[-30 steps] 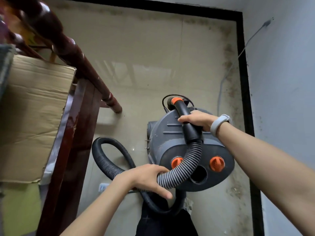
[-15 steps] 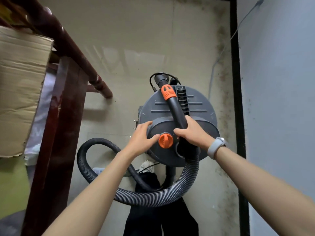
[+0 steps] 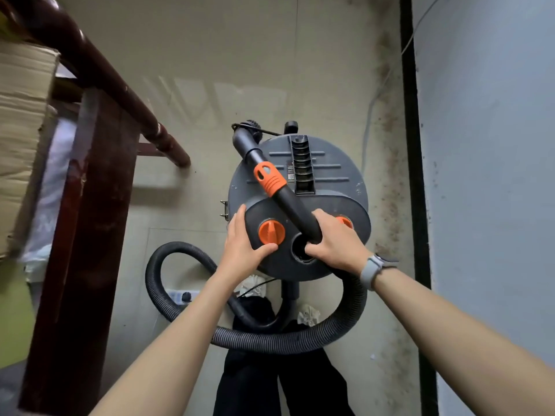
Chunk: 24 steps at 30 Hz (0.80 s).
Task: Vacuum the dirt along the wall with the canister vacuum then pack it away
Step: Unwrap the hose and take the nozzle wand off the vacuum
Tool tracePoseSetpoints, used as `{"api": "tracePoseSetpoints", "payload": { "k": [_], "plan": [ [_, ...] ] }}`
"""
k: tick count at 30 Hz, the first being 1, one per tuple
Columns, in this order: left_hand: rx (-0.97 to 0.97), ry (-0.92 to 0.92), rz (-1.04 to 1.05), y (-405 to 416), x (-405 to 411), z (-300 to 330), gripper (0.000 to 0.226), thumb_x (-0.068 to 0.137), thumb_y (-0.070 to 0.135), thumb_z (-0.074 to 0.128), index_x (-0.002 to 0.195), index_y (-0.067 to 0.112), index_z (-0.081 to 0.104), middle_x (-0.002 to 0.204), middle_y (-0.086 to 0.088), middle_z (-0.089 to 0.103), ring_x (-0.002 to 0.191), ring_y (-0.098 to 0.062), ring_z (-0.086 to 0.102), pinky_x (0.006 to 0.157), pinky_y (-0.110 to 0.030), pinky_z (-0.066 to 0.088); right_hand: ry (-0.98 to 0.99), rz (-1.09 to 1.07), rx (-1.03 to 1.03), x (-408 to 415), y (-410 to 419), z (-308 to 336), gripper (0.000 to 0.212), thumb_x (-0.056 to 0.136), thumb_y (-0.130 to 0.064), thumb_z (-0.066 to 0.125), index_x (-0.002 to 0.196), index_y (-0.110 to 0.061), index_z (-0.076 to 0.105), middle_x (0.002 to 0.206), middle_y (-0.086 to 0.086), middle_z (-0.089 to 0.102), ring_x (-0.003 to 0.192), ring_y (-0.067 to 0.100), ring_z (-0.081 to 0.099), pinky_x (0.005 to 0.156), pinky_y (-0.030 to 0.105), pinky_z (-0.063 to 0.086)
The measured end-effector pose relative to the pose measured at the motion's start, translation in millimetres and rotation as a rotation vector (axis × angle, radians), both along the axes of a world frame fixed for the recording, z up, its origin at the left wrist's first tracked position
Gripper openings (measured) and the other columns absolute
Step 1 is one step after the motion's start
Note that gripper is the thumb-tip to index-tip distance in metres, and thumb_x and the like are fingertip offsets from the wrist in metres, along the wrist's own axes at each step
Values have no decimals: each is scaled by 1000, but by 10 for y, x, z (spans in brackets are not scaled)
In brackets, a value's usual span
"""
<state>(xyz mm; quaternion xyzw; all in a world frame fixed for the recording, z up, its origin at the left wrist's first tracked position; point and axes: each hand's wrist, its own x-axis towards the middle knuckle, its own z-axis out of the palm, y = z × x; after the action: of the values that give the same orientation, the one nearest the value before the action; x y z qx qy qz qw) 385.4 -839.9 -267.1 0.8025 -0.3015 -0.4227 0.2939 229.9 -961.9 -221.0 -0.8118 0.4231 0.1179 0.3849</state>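
Note:
A grey canister vacuum (image 3: pixel 330 169) stands on the tiled floor below me, with two orange knobs on its near lid. My left hand (image 3: pixel 243 250) holds the lid's left edge, thumb by the left orange knob (image 3: pixel 271 232). My right hand (image 3: pixel 336 241) grips the black wand (image 3: pixel 288 199) where it meets the ribbed hose (image 3: pixel 270 339), just above the round port (image 3: pixel 300 250). The wand lies slanted across the lid, with an orange collar (image 3: pixel 268 178) partway up. The hose loops round my legs to the left. Dirt (image 3: pixel 390 145) stains the floor along the right wall.
A dark red wooden frame (image 3: pixel 99 181) with a cardboard box (image 3: pixel 21 130) stands at the left. The pale wall (image 3: pixel 486 175) with a black skirting strip (image 3: pixel 413 145) runs down the right. A thin cable (image 3: pixel 372 103) trails along the floor by the wall.
The view has come closer over the vacuum. My left hand left the hose and took the lid's edge. My right hand slid down the wand to its hose end near the port.

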Motion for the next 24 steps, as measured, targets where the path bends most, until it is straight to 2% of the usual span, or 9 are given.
{"api": "tracePoseSetpoints", "payload": {
  "k": [4, 7, 8, 10, 12, 14, 17, 21, 24],
  "plan": [
    [20, -7, 18, -19, 1, -2, 105, 72, 25, 80, 149, 20, 9, 153, -5, 19, 141, -19, 20, 115, -38, 21, 87, -29, 28, 43, -120, 94, 35, 74, -30, 62, 100, -23, 40, 89, 2, 60, 85, 29, 56, 66, 34, 38],
    [58, -47, -8, -27, 9, -9, 106, 71, 30, 80, 150, 19, 9, 155, -4, 18, 142, -20, 19, 115, -39, 22, -40, -100, 104, 223, -211, 221, 37, 80, -34, 61, 109, -23, 40, 92, 3, 60, 85, 28, 59, 72, 37, 45],
    [67, -59, -11, -34, 10, -12, 106, 71, 30, 80, 150, 19, 9, 155, -3, 18, 142, -19, 19, 115, -38, 22, -111, -139, 169, 305, -262, 269, 32, 83, -32, 61, 105, -20, 41, 88, 2, 60, 81, 26, 59, 71, 34, 47],
    [79, -75, -5, -44, 5, -15, 107, 71, 31, 80, 150, 18, 9, 155, -4, 19, 142, -19, 20, 114, -36, 22, -216, -211, 336, 437, -391, 368, 19, 85, -22, 61, 90, -16, 43, 72, 1, 59, 66, 19, 58, 58, 25, 47],
    [92, -75, 8, -48, -6, -6, 108, 71, 31, 80, 150, 19, 9, 155, -3, 19, 141, -19, 22, 114, -36, 24, -260, -254, 555, 516, -487, 446, 16, 87, -17, 59, 81, -15, 45, 58, 2, 60, 50, 16, 56, 49, 23, 46],
    [97, -61, 20, -54, -4, 3, 107, 71, 31, 80, 151, 20, 9, 156, -2, 19, 141, -18, 22, 113, -37, 25, -248, -213, 628, 555, -478, 467, 15, 88, -17, 58, 81, -15, 46, 56, 2, 60, 46, 13, 56, 49, 24, 47],
    [92, -53, 33, -49, 10, -7, 107, 70, 30, 81, 151, 20, 10, 156, 0, 18, 142, -15, 21, 111, -32, 24, -247, -180, 443, 538, -356, 397, 18, 83, -14, 61, 83, -18, 43, 66, 1, 57, 53, 12, 55, 53, 25, 44],
    [81, -85, 22, -18, -2, -15, 108, 70, 33, 80, 150, 21, 10, 156, 0, 20, 141, -15, 23, 109, -32, 25, -168, -191, 55, 378, -313, 270, 29, 80, -20, 61, 100, -15, 42, 84, 6, 57, 77, 29, 55, 67, 39, 44],
    [73, -95, 22, -7, -27, -1, 107, 71, 33, 80, 150, 21, 9, 155, 0, 19, 140, -16, 23, 108, -33, 26, -93, -195, -189, 265, -336, 177, 35, 81, -19, 60, 110, -6, 46, 106, 15, 52, 99, 33, 48, 79, 40, 41]
  ]
}}
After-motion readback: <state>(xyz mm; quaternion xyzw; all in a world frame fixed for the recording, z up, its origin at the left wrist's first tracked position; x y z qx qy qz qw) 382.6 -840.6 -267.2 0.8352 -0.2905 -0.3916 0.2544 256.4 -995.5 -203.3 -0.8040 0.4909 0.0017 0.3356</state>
